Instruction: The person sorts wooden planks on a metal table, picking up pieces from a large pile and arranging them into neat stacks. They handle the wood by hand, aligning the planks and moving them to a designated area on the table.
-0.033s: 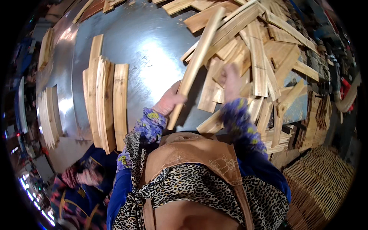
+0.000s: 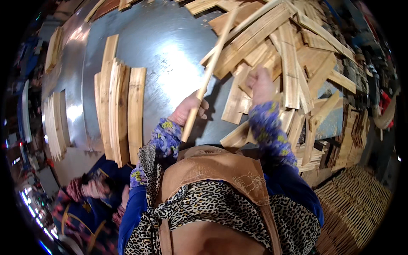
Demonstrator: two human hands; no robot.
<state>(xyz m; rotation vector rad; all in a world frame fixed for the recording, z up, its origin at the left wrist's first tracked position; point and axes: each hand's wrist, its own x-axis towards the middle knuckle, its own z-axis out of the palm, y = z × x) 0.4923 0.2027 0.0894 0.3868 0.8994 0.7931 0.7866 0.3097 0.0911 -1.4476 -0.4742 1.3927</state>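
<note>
A long, narrow wooden board is in my left hand, gripped near its lower end. It stands almost edge-on to me, tilted with its far end up and to the right over the metal table. My right hand is curled closed above the heap of loose wooden boards. Whether anything is inside its fingers is hidden. A short board lies just left of that hand. To the left, several boards stand side by side in a row on the table.
Another row of light boards sits at the table's left side, with a small bundle beyond it. Slatted wood stacks stand at lower right. A co-worker's sleeve shows at lower left. Pipes run along the right.
The board in my left hand has turned from its broad face to nearly edge-on, and my left fingers now show beneath it. My right hand has shifted slightly.
</note>
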